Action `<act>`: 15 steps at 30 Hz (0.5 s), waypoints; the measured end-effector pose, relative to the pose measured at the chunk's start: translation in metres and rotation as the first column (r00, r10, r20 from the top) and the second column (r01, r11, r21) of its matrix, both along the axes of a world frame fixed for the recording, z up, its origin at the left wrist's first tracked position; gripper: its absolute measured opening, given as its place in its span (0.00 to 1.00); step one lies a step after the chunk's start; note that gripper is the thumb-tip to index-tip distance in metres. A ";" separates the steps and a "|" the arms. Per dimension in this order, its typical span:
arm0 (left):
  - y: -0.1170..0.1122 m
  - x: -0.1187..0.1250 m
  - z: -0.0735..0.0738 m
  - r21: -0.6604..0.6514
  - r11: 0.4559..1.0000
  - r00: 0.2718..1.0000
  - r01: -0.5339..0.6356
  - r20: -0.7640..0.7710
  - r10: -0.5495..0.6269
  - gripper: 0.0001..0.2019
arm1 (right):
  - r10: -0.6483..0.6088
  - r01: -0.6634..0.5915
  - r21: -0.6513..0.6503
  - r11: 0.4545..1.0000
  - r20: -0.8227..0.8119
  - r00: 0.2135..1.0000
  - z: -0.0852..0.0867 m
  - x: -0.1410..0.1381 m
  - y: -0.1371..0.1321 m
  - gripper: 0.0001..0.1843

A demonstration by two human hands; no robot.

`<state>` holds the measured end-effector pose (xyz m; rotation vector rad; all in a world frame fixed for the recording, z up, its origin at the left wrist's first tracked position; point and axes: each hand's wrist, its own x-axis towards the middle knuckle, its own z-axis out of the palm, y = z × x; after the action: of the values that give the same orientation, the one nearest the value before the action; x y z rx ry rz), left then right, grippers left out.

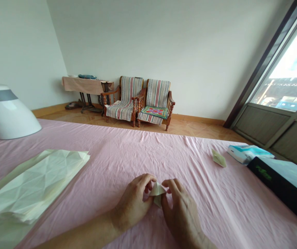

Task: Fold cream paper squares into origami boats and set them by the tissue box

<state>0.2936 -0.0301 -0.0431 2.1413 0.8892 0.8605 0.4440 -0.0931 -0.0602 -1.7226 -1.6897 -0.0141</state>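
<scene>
Between my two hands is a small piece of folded pale yellow-green paper (157, 189), with a pointed top and a narrower part below. My left hand (137, 193) pinches its left side with curled fingers. On the other side my right hand (180, 204) grips the right edge between thumb and fingers. Both hands are just over the pink cloth (107, 173) that covers the table. A second small folded paper (219, 158) lies apart on the cloth, to the right. The fingertips partly hide the held paper.
Creased paper sheets (42, 180) are stacked at the left, near a white kettle-like jug (15, 117). At the right are a blue-and-white tissue pack (249, 152) and a black box (275, 183). Beyond the table stand two wooden chairs (131, 91) and a cloth-covered sewing table (86, 84).
</scene>
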 end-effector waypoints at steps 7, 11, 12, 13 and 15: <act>0.002 -0.001 0.001 0.078 0.996 0.994 0.031 -0.102 -0.023 0.10 | 0.109 -0.108 -0.080 0.991 0.007 0.994 -0.007 0.013 0.002 0.13; 0.004 -0.006 0.002 0.126 0.983 0.985 0.135 -0.125 -0.119 0.11 | 0.186 -0.184 -0.071 0.980 0.025 0.982 -0.010 0.017 0.000 0.14; 0.005 -0.007 0.002 0.152 0.974 0.980 0.169 -0.133 -0.150 0.11 | 0.204 -0.201 -0.060 0.978 0.035 0.978 -0.011 0.018 0.000 0.15; 0.006 -0.008 0.002 0.184 0.962 0.973 0.203 -0.145 -0.178 0.10 | 0.218 -0.215 -0.049 0.975 0.047 0.975 -0.012 0.018 -0.001 0.16; 0.007 -0.010 0.003 0.256 0.929 0.958 0.266 -0.180 -0.224 0.09 | 0.240 -0.237 -0.038 0.971 0.070 0.968 -0.013 0.019 -0.002 0.17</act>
<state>0.2836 -0.0227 -0.0406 2.5237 0.5760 0.7403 0.4633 -0.0955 -0.0732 -1.5458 -1.9518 0.0583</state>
